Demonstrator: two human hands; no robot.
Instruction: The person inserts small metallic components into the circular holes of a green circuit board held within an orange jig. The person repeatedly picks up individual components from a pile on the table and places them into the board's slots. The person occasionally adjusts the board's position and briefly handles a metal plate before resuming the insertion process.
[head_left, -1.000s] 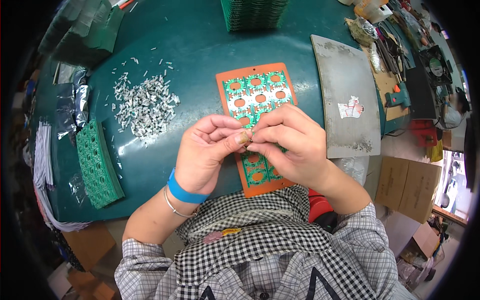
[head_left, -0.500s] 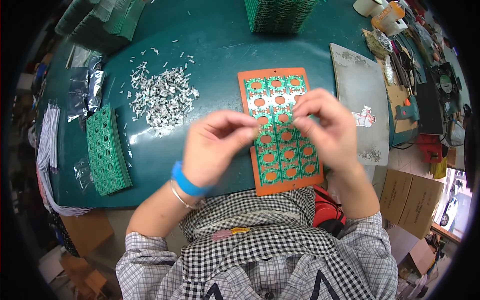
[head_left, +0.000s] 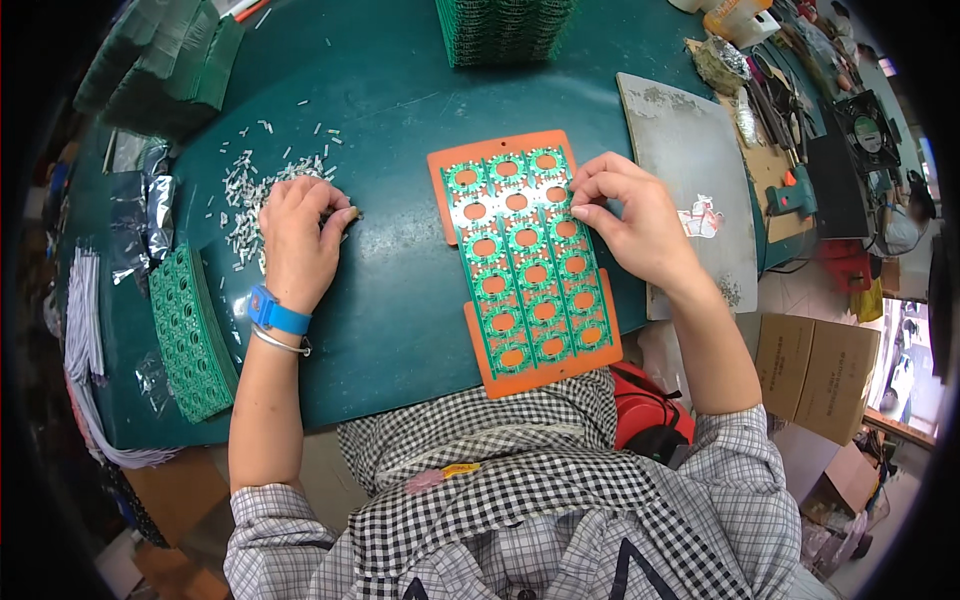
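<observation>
My left hand [head_left: 303, 235] is over the pile of small clear-and-white parts [head_left: 245, 190], its fingers curled and the thumb close to the index finger. Whatever may lie between those fingertips is too small to make out. My right hand [head_left: 625, 215] is at the right edge of a green circuit board panel [head_left: 517, 237], thumb and index finger nearly together in a pinch by the upper rows. Any part in that pinch is hidden. The panel has rows of round cutouts and lies on an orange holder plate [head_left: 545, 381].
Stacked green boards [head_left: 190, 335] lie at the left, beside white wires [head_left: 85, 310] and silvery bags [head_left: 160, 215]. More board stacks [head_left: 505, 35] stand at the back. A worn grey plate [head_left: 690, 150] lies right of the panel; tools and a cardboard box [head_left: 815, 370] are farther right.
My left hand has gone from above the panel leftward to the pile of small parts. My right hand stays by the panel's right edge, slightly off the board. The whole view has shifted a little.
</observation>
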